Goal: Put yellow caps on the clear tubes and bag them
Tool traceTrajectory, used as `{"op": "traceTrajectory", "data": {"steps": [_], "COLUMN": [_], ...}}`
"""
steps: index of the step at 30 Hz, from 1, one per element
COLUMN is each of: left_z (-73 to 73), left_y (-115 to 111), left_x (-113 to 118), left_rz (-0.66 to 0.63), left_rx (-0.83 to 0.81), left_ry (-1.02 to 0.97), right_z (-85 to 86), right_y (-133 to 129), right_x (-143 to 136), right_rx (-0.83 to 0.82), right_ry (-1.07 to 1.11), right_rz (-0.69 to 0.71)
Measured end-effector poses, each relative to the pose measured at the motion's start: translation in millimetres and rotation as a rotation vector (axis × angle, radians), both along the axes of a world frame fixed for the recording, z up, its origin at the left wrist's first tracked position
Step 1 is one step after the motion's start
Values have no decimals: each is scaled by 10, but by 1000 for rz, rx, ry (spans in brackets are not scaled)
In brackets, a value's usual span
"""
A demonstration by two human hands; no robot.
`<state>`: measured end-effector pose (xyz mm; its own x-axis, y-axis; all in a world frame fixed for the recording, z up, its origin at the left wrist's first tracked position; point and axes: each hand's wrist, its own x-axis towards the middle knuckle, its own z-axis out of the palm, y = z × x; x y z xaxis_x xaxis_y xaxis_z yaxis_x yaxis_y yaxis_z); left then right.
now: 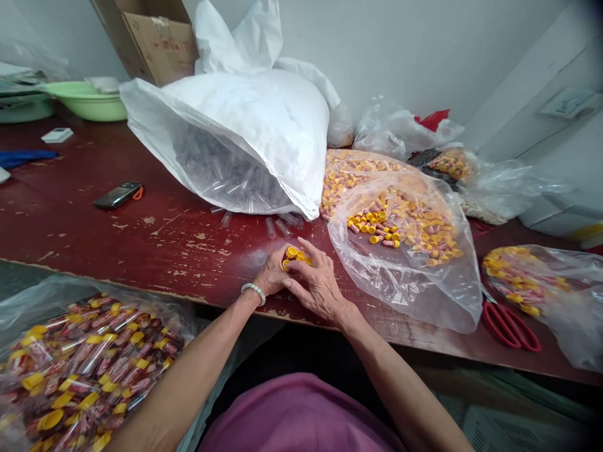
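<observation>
My left hand (270,271), with a pale beaded bracelet at its wrist, is cupped around a small cluster of yellow caps (293,253) near the table's front edge. Over the same caps curls my right hand (321,280), its fingers closing on them from the other side. What lies under the caps is hidden by my hands. Just beyond, a few clear plastic tubes (284,228) lie by the mouth of a white sack (264,119) full of such tubes. To the right, an open clear bag (405,289) holds many yellow-capped pieces with red-and-white bodies.
At lower left, a plastic-lined container holds filled, yellow-capped tubes (101,351). Red-handled scissors (511,326) lie right, beside another bag of yellow pieces (522,276). A phone-like device (117,195), green basin (92,103) and cardboard box (160,47) are on the left.
</observation>
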<state>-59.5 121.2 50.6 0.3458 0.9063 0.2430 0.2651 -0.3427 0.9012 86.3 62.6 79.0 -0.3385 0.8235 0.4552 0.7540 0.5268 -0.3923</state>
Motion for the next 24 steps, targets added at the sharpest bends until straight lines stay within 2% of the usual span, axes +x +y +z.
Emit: {"op": "traceTrajectory", "data": {"steps": [3, 5, 9, 14, 18, 24], "left_z": [67, 104, 109, 116, 160, 121], "left_y": [-52, -122, -299, -501, -599, -743], "left_x": [14, 37, 113, 160, 129, 41], "left_rz": [52, 53, -33, -26, -8, 14], "left_rx": [-114, -224, -409, -623, -688, -702], "left_ry": [-87, -223, -511, -656, -687, -763], "right_z": [44, 42, -32, -74, -54, -94], "right_y": [-39, -63, -49, -29, -46, -101], "right_x": [98, 134, 115, 46, 2, -113], "right_rx": [44, 89, 107, 109, 135, 180], "right_ry": [90, 30, -177, -178, -190, -203], "right_rz": [-24, -30, 83, 179, 213, 222]}}
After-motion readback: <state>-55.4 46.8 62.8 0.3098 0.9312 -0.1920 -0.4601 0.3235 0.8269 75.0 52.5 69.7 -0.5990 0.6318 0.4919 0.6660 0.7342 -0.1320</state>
